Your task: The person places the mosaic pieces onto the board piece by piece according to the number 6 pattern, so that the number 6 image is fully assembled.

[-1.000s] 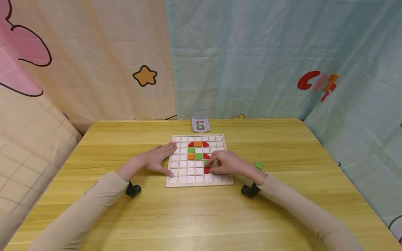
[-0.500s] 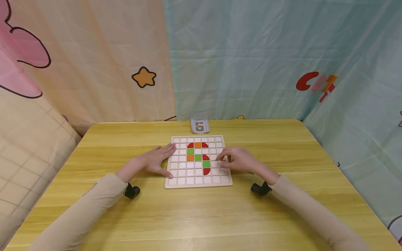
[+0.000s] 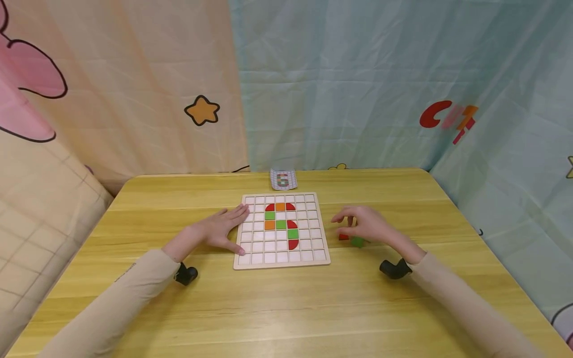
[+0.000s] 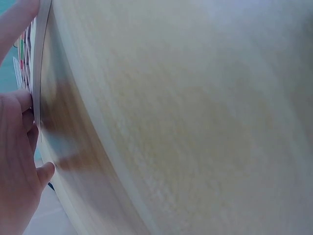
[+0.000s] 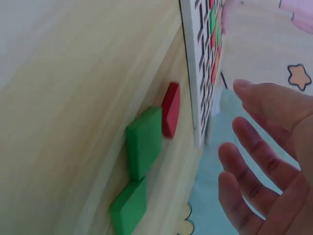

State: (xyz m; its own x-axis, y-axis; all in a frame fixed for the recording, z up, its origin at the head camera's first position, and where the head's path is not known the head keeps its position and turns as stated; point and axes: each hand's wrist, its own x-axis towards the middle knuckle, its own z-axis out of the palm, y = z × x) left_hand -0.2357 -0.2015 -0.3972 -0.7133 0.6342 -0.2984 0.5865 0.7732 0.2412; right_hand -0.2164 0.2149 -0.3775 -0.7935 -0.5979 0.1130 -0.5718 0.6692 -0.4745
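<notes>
My left hand (image 3: 222, 229) rests with spread, straight fingers on the left edge of the white grid board (image 3: 315, 243). Coloured tiles are set in the board: red rounded pieces (image 3: 293, 244), green squares (image 3: 293, 233) and orange squares (image 3: 270, 225). To the right of the board, my right hand (image 3: 364, 223) hovers above the table, fingers loosely bent and holding nothing. Under it lie a red piece (image 5: 171, 110) and two thick green squares (image 5: 145, 142), clearest in the right wrist view. The left wrist view catches my left thumb and fingers at the board's edge.
A small printed card (image 3: 283, 180) with a coloured pattern on a grid lies behind the board. The wooden table (image 3: 286, 308) ends at the hanging curtains (image 3: 335, 89). Black wrist cameras (image 3: 395, 269) hang below both wrists.
My right hand has let go of the tiles on the board and moved right, off the board, over the loose pieces. My left hand has stayed on the board's edge.
</notes>
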